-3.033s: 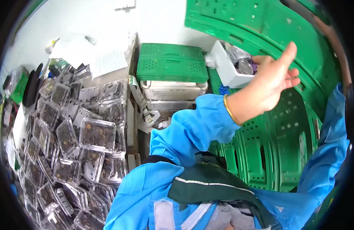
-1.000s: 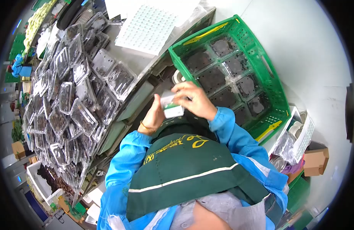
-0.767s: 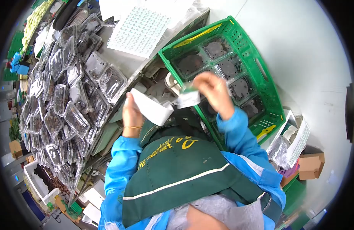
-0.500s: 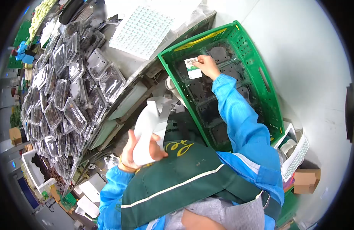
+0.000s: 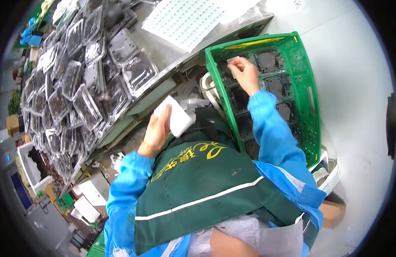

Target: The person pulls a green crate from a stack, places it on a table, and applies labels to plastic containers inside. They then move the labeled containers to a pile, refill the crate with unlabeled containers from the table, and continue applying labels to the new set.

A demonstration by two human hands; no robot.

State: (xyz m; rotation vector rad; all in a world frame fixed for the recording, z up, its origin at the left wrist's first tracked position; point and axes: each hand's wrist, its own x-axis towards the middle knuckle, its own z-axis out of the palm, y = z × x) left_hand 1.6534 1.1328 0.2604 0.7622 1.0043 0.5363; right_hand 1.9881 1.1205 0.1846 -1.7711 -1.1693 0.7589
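My left hand (image 5: 156, 132) is closed round a roll of white labels (image 5: 179, 118), held in front of my green apron (image 5: 198, 171). A loose strip of its backing trails behind the roll. My right hand (image 5: 246, 77) reaches into a green plastic crate (image 5: 304, 58), its fingers pinched on a white label (image 5: 233, 60). That label is mostly covered by the fingers and lies close over the boxes at the crate's upper left. Clear plastic boxes (image 5: 278, 87) with dark contents fill the crate floor in rows.
A large heap of clear plastic boxes (image 5: 87, 104) covers the table at left. Printed label sheets (image 5: 187, 23) lie near the table edge by the crate. A white bin (image 5: 331, 176) and a cardboard box (image 5: 333, 214) stand at the lower right.
My left hand has turned and lifted the label roll, and its loose loop is gone from the front. The right-hand label, earlier face-on, is now mostly behind my fingers. The view has shifted.
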